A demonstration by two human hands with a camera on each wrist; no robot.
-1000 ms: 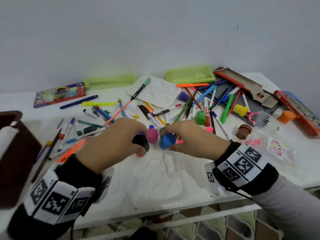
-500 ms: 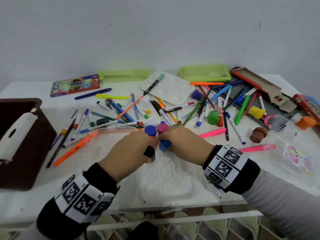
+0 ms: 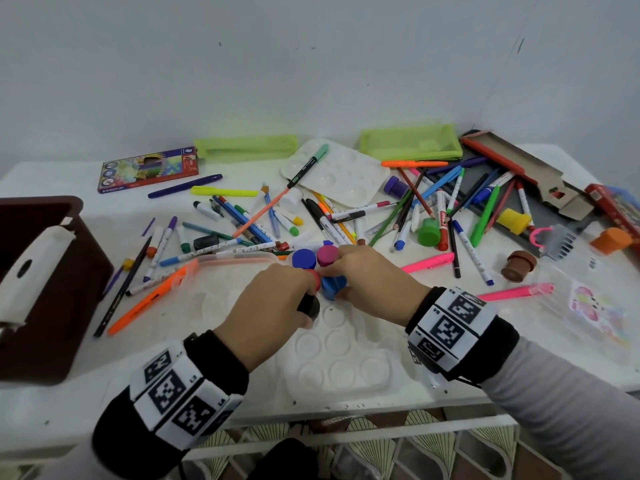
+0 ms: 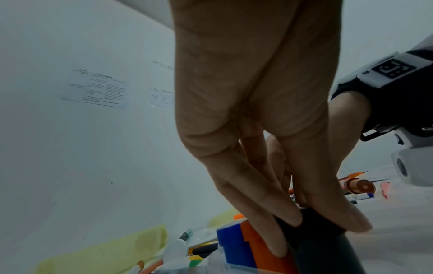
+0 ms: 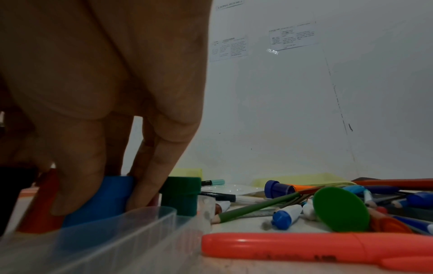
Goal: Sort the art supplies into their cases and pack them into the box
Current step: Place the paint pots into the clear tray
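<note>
The left hand (image 3: 273,303) pinched the black pot (image 3: 309,305) by its cap, fingers pressed together on top. The right hand (image 3: 372,285) pinched the blue pot (image 3: 331,286) between curled fingers. Both pots were at the far end of the clear tray (image 3: 346,362), beside a red pot (image 5: 39,209), with two more pots behind. To seat each well, it probably needed holding upright, centred over a free round well, and pressing straight down. A tilted pot could jam against its neighbours. Loose pens (image 3: 433,216) lay beyond; the box (image 3: 45,289) stood at the left.
</note>
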